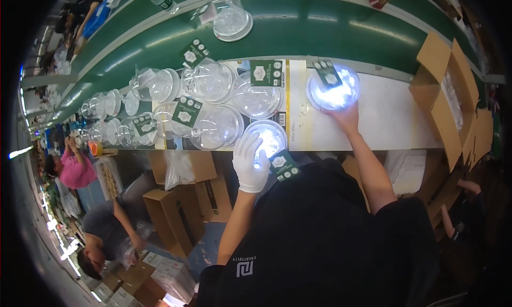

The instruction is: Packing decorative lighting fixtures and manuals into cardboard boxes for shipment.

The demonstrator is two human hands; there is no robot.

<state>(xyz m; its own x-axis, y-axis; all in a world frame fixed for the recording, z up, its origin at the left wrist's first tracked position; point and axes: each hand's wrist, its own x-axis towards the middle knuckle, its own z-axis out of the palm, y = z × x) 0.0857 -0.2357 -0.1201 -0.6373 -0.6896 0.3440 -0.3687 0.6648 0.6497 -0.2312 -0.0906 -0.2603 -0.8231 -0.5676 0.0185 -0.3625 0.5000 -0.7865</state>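
Observation:
My left hand [248,166], in a white glove, grips the near side of a lit clear globe light [273,134] at the table's front edge. A dark green card tag [285,164] hangs from that light toward my body. Farther right, my bare right hand [345,118] holds a second lit globe light [335,94] from its near side, above the white board. Its green tag [327,73] lies over the far part of the globe, and glare hides what is inside. Most of my right fingers are hidden beneath it.
Unlit clear globes [210,83], several with green tags, crowd the table to the left. Beyond runs a green conveyor belt [309,27] carrying another globe [232,22]. An open cardboard box [448,94] stands right. A co-worker [114,221] bends near cartons [176,219] at lower left.

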